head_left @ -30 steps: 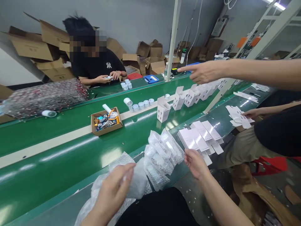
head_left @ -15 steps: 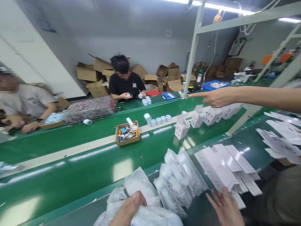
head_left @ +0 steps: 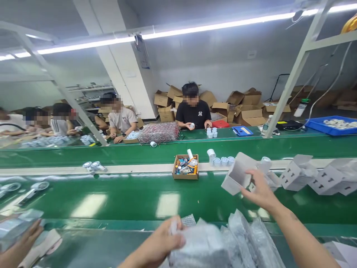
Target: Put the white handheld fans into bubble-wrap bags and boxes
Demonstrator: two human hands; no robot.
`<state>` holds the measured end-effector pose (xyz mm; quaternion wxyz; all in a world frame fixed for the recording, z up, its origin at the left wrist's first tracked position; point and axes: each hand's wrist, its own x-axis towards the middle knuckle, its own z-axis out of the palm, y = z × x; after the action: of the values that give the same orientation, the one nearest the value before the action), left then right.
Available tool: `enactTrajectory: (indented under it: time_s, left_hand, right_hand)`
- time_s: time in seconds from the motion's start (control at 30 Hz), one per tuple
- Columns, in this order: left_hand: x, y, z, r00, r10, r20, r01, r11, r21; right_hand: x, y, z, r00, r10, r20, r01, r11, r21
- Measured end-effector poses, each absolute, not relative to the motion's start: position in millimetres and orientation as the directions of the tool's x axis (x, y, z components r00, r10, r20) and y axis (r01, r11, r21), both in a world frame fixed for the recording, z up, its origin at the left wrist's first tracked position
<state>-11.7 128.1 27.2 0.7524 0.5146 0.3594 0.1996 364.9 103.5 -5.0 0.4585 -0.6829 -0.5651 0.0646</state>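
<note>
My left hand (head_left: pixel 170 236) is closed around a bubble-wrapped item (head_left: pixel 199 243) at the bottom centre. The wrap blurs whatever is inside. My right hand (head_left: pixel 260 191) reaches over the green conveyor, its thumb and fingers gripping an open white carton (head_left: pixel 234 182). The carton is tilted, with its opening facing my hand. More bubble-wrapped packs (head_left: pixel 242 234) lie side by side between my two arms, on the near edge of the bench.
White printed cartons (head_left: pixel 295 176) line the belt at right. A parts box (head_left: pixel 175 176) with mixed small items sits mid-belt. At lower left, a co-worker's hand (head_left: pixel 30 238) holds wrapped pieces. Facing me, a person in black (head_left: pixel 192 111) handles small white parts. A metal post (head_left: pixel 290 78) rises at right.
The view has swung left. My right hand went from beside the flat cartons to gripping an open carton over the belt. My left hand still holds bubble wrap. The pointing arm is gone from view.
</note>
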Motion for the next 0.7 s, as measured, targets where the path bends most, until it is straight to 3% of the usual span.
enactTrajectory:
  time_s: [0.13,0.23,0.3,0.4,0.5,0.6,0.7]
  left_hand:
    - [50,167,42,0.541,0.824,-0.170,-0.076,0.249,0.966]
    - [105,190,34,0.486,0.873,-0.042,0.071,0.008,0.997]
    - [135,202,25,0.513,0.857,0.051,0.246,-0.204,0.948]
    - [164,218,21,0.562,0.820,0.109,0.532,-0.459,0.711]
    - [185,231,36,0.579,0.812,0.079,0.722,-0.555,0.413]
    - [213,232,56,0.683,0.730,-0.021,0.721,-0.669,0.181]
    - [245,221,62,0.812,0.566,-0.142,0.582,-0.804,0.120]
  right_hand:
    - [362,138,-39,0.297,0.943,0.150,0.416,0.013,-0.909]
    - [356,135,-46,0.306,0.949,0.076,0.292,-0.017,-0.956]
    - [355,130,-42,0.327,0.942,0.072,0.245,-0.011,-0.969]
    - [356,126,-36,0.363,0.930,0.063,0.198,-0.011,-0.980]
    - [354,127,-38,0.398,0.916,0.056,0.189,-0.022,-0.982]
    - [349,131,-42,0.443,0.894,0.060,0.156,-0.010,-0.988]
    - [345,134,-44,0.406,0.914,-0.005,0.017,-0.013,-1.000]
